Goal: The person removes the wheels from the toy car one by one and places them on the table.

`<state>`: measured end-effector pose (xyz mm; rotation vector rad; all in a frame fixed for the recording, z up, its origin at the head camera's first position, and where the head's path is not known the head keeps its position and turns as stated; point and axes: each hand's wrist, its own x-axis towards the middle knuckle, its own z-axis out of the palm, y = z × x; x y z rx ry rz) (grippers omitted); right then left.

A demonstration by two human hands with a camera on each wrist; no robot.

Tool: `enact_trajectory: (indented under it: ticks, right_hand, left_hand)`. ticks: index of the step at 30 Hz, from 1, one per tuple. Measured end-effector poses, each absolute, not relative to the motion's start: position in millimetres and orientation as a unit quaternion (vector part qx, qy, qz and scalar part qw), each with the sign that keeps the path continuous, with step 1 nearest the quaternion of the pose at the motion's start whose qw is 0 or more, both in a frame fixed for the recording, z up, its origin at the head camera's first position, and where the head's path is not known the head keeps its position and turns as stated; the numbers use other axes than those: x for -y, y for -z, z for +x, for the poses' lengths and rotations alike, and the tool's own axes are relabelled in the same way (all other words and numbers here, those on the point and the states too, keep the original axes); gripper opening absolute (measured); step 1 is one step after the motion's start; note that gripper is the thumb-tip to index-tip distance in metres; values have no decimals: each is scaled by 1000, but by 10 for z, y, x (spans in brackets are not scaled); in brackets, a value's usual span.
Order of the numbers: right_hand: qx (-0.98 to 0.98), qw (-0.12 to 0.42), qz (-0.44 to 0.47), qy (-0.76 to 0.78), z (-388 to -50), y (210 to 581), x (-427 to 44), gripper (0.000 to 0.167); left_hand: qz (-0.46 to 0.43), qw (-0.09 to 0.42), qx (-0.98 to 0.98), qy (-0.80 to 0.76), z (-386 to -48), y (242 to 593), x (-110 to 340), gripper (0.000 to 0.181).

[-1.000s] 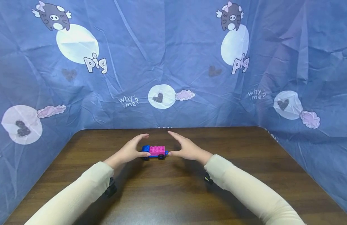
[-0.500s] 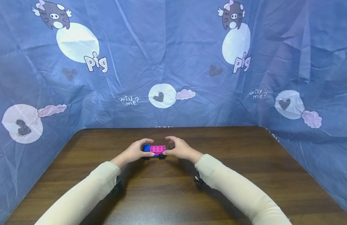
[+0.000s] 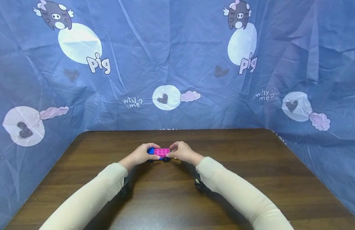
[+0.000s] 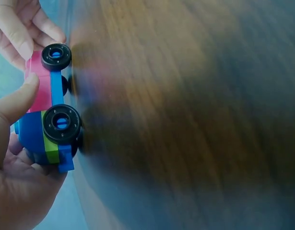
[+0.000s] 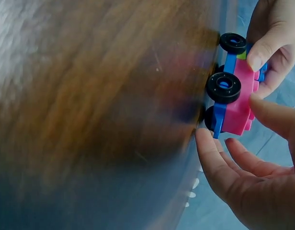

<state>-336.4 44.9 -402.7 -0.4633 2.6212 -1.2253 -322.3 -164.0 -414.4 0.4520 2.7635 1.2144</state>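
Note:
A toy truck made of building blocks [image 3: 162, 152] stands on the wooden table between my two hands. It has a blue cab [image 4: 31, 134], a lime green strip, black wheels [image 4: 62, 123] and a pink studded brick [image 5: 240, 103] on its blue base. My left hand [image 3: 140, 155] grips the cab end, its thumb against the side of the pink brick and its fingers round the far side. At the rear end, my right hand [image 3: 185, 152] holds the pink brick with the thumb on the near side. Its other fingers curl behind and are partly hidden.
The brown table [image 3: 165, 198] has rounded far corners. Directly behind it and along both sides hangs a blue cloth [image 3: 171, 64] printed with pigs, hearts and clouds.
Both hands have closed in on the truck from either side, their fingers drawing nearer to it. The truck itself has shifted very slightly to the right in the head view.

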Motion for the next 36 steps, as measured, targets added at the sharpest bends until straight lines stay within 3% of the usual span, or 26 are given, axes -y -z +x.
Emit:
enact_trajectory:
  ticks: [16,25,36]
  right_hand:
    - [-896,81,-142,412,-3351,3993,-454,33]
    - [-877,99,-133,451,-3283,3862,-476,30]
    - [-863,100,-131,478,-3265,3621,-565,29]
  left_hand:
    - [146,48,-915,-372,-3269,4097,1542,32]
    - [228,53,-883,-408,-3220,4043,1613,27]
    - [250,54,-877,-406,-3206,3878,1547,29]
